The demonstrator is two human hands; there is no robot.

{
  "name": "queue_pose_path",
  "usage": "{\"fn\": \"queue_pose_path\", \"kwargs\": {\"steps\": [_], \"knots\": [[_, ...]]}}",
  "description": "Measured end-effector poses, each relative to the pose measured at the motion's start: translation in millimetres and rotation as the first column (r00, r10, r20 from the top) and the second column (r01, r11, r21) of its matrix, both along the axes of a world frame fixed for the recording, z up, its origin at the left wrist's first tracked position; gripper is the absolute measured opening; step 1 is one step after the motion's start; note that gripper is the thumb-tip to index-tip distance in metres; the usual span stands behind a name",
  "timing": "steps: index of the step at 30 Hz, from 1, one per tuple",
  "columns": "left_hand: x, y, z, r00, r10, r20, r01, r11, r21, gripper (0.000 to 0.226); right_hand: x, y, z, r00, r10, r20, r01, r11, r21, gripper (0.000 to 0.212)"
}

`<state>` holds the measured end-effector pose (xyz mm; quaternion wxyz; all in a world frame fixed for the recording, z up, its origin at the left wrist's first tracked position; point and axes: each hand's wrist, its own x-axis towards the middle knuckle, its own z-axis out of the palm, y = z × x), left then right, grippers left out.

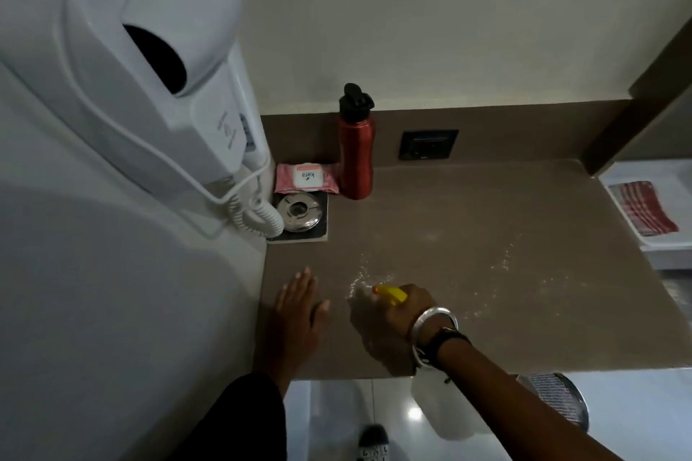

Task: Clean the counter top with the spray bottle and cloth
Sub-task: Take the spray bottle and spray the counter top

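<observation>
My right hand (408, 311) grips a spray bottle with a yellow nozzle (392, 294), its clear body mostly hidden under the hand. The nozzle points left over the brown counter top (524, 236). Fine white droplets (370, 277) speckle the counter in front of the nozzle and off to the right. My left hand (296, 311) lies flat and open on the counter's left front corner, fingers together pointing away from me. No cloth is in view.
At the back left stand a red metal bottle (355, 153), a pink wipes packet (306, 178) and a round steel lid on a coaster (299, 211). A white wall hair dryer (149, 67) with coiled cord overhangs the left. A wire bin (558, 397) sits below right.
</observation>
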<state>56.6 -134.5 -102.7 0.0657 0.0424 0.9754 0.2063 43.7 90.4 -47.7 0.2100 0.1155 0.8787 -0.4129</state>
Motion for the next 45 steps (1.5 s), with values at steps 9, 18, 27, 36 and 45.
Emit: {"fn": "queue_pose_path", "kwargs": {"steps": [9,18,27,36,45], "knots": [[-2.4,4.3,1.5,1.000,-0.018,-0.021,0.018,1.000,-0.009,0.085,-24.6,89.4,3.5,0.917,-0.395,-0.048,0.396,0.918,0.014,0.033],[-9.8,10.5,-12.4,0.999,-0.007,-0.035,0.004,0.996,-0.085,0.078,-32.1,229.9,4.7,0.894,-0.444,0.063,0.430,0.888,0.160,0.042],[-22.7,50.9,-8.0,0.999,-0.008,-0.051,0.010,0.999,0.034,0.098,47.4,252.9,20.0,0.824,-0.515,-0.234,0.536,0.844,0.029,0.040],[-139.7,327.7,8.5,0.933,-0.327,0.151,0.332,0.943,-0.005,0.071,65.0,323.0,76.1,0.627,-0.558,-0.544,0.622,0.779,-0.082,0.014],[-197.6,550.5,6.2,0.891,-0.243,0.383,0.271,0.962,-0.022,0.142,-16.9,487.1,57.2,0.499,-0.587,-0.637,0.624,0.754,-0.205,0.020]]}}
